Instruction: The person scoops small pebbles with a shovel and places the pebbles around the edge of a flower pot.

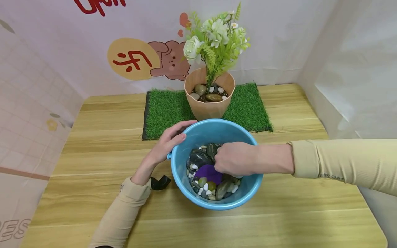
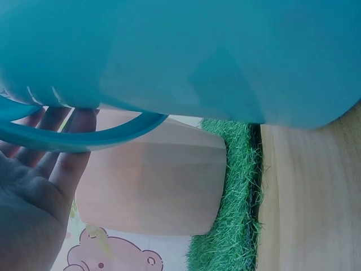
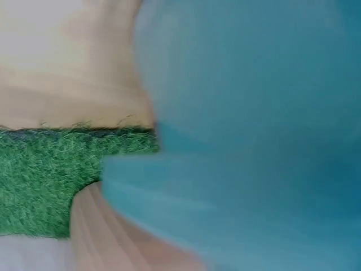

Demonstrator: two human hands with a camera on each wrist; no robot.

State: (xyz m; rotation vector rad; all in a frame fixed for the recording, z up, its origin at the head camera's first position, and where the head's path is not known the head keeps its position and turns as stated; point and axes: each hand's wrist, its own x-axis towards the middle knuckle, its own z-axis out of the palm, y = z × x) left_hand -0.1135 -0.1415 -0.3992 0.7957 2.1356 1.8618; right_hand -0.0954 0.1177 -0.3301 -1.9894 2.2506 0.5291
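Note:
A light blue bucket (image 1: 217, 205) stands on the table. Stones of several sizes and colours lie inside, among them a large dark stone (image 1: 200, 157) and an olive-brown stone (image 1: 222, 190). A purple flat-looking piece (image 1: 208, 173) sits among them, partly covered. My left hand (image 1: 165, 144) rests against the bucket's left side at the rim, fingers fairly straight; in the left wrist view the bucket's handle (image 2: 113, 135) crosses in front of them. My right hand (image 1: 237, 158) reaches into the bucket, knuckles up, over the stones. Its fingertips are hidden, and the right wrist view shows only the bucket wall (image 3: 254, 84).
Behind the bucket, a peach flowerpot (image 1: 209, 108) with white flowers (image 1: 217, 32) and stones stands on a green turf mat (image 1: 165, 110). A small black curved object (image 1: 160, 183) lies left of the bucket. Wood table (image 1: 102, 144) extends around; curtains (image 1: 350, 69) border it.

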